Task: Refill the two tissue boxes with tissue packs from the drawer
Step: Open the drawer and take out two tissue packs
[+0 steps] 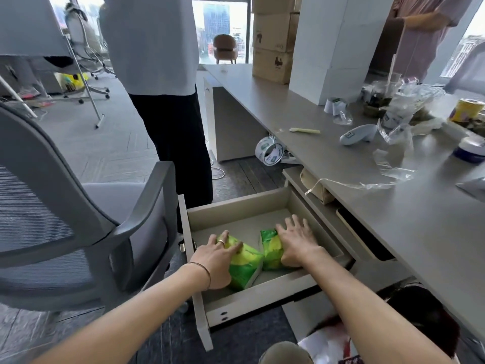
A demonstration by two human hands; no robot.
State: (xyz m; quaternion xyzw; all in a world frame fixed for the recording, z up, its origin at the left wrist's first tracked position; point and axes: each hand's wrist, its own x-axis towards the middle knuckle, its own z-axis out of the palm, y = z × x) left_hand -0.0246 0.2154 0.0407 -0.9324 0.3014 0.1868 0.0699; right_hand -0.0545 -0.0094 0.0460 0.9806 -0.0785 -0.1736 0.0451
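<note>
— Reaching into the open drawer (237,206) with both hands. My left hand (215,261) lies spread over the left tissue pack (245,264), fingers draped on top, not yet closed round it. My right hand (298,244) is flat and open on the right tissue pack (270,248), pressing more than gripping.

— What could go wrong?

— Both wrappers look slick and soft. If I lift with flat palms, I judge a pack could slide out and drop back, or snag the drawer's front wall at six o'clock.

— Anything in the way?

— At nine o'clock the office chair (86,206) crowds the drawer's left side. At twelve a standing person (170,101) is close behind it. At two o'clock the desk (367,200) is cluttered with plastic wrapping (393,158). A beige box (315,185) on the shelf under the desk may be a tissue box; I cannot tell.
</note>
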